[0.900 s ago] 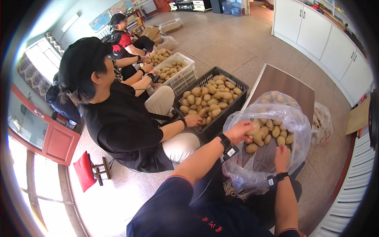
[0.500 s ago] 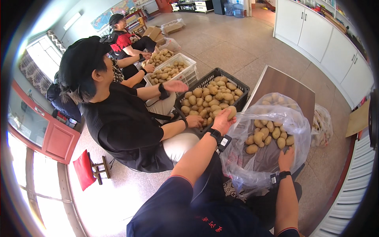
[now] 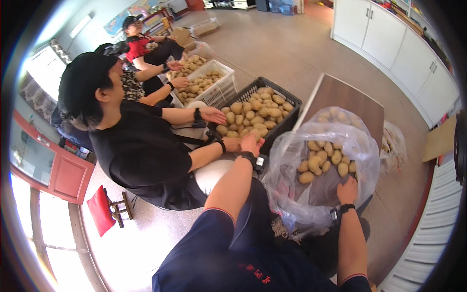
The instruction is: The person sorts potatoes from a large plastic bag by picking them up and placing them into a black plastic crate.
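A short row of red characters (image 3: pixel 258 273) sits across the front of the navy shirt (image 3: pixel 209 265), on the wearer's side of the black crate (image 3: pixel 286 124). Close beside that crate, the left wristband's unit carries a small white label (image 3: pixel 260 161); off to the crate's right, the right wristband's shows another pale label (image 3: pixel 333 214). I can't make out either one. Well beyond the crate, leftward, a coloured wall map (image 3: pixel 116 23) is too far for me to read.

Potatoes (image 3: pixel 316 164), bagged and crated
The bag (image 3: pixel 281 177) lies over the near end of the table (image 3: pixel 345 95); the near crate (image 3: pixel 291 121) stands left of it, the far crate (image 3: pixel 224 91) behind that crate, cupboards (image 3: pixel 396 39) back right.
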`<state>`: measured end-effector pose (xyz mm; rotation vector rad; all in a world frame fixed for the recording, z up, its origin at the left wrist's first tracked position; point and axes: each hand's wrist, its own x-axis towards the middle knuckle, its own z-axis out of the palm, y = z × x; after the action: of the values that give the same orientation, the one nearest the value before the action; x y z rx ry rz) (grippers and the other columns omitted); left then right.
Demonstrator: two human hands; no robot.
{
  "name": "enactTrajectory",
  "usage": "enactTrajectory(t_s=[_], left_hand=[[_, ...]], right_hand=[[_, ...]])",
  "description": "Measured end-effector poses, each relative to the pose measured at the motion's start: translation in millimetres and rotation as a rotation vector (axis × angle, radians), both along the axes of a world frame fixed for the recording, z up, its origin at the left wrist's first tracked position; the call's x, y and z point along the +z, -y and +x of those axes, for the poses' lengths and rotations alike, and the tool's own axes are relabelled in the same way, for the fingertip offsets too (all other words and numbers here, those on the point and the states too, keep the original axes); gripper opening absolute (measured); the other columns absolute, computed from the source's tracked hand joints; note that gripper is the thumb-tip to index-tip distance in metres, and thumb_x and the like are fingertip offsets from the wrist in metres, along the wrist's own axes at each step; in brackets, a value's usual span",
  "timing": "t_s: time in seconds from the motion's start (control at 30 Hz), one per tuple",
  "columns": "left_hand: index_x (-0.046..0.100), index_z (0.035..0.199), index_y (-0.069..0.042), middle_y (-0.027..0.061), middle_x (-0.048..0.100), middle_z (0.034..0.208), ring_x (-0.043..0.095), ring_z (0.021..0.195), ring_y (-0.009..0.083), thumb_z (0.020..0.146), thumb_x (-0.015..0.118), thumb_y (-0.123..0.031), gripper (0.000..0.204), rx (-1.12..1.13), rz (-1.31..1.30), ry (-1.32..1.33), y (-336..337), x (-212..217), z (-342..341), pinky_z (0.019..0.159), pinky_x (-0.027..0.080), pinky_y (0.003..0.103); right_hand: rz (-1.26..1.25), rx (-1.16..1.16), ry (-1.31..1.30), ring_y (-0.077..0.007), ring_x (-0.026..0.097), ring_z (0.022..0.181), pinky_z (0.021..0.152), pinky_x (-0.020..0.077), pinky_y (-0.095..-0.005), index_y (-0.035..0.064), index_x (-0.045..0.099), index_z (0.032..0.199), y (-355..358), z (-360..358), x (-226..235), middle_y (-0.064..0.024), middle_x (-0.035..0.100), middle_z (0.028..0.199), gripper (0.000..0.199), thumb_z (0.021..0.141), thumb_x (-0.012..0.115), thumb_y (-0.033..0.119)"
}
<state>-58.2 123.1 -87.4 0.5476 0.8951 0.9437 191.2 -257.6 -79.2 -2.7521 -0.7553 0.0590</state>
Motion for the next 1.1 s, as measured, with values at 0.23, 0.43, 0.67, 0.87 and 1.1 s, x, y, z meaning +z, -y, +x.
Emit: enactTrajectory(t_s=[0.23,0.43,0.67,0.87,1.1], left_hand=[[0.057,0.108,-0.006,0.0095,0.059,0.102,0.060,0.077,0.0249,0.093,0.056,-0.019,0.020,-0.020,-0.018,-0.043,-18,-29,-12,0.067,0.054,0.036],[0.064,0.101,-0.006,0.0129,0.062,0.102,0.062,0.084,0.0263,0.091,0.059,-0.016,0.015,-0.146,0.959,-1.210,-111,-64,-124,0.070,0.055,0.037],[0.069,0.085,-0.002,0.0182,0.068,0.086,0.066,0.082,0.0331,0.094,0.051,-0.044,0.046,-0.510,1.067,-1.749,-15,-28,-28,0.070,0.054,0.046],[0.072,0.083,-0.002,0.0172,0.069,0.085,0.066,0.087,0.0343,0.097,0.045,-0.048,0.055,-0.506,1.092,-1.885,-20,-12,-49,0.077,0.051,0.041],[0.073,0.085,-0.003,0.0162,0.070,0.086,0.067,0.085,0.0330,0.096,0.049,-0.046,0.051,-0.502,1.118,-1.817,-16,-7,-47,0.076,0.051,0.044]], right_hand=[[0.003,0.017,-0.052,-0.0444,0.052,0.115,0.096,0.0453,-0.0495,0.0002,0.051,0.122,2,-6,-6,-0.0243,0.047,0.133,0.052,0.078,0.068,0.022],[0.114,0.192,-0.080,-0.0430,0.058,0.104,0.090,0.0482,-0.0500,0.0024,0.058,0.114,-48,-39,16,-0.0206,0.049,0.126,0.044,0.076,0.067,0.021],[-0.127,0.101,-0.042,-0.0397,0.062,0.097,0.083,0.0505,-0.0501,0.0062,0.061,0.106,8,-20,4,-0.0143,0.051,0.120,0.033,0.077,0.068,0.021],[-0.076,0.130,-0.127,-0.0381,0.060,0.101,0.086,0.0499,-0.0491,0.0064,0.063,0.102,-6,-33,5,-0.0145,0.051,0.119,0.031,0.074,0.070,0.019],[0.019,0.201,-0.181,-0.0425,0.060,0.100,0.087,0.0496,-0.0498,0.0033,0.061,0.102,-5,-34,-2,-0.0192,0.053,0.119,0.028,0.075,0.064,0.012]])
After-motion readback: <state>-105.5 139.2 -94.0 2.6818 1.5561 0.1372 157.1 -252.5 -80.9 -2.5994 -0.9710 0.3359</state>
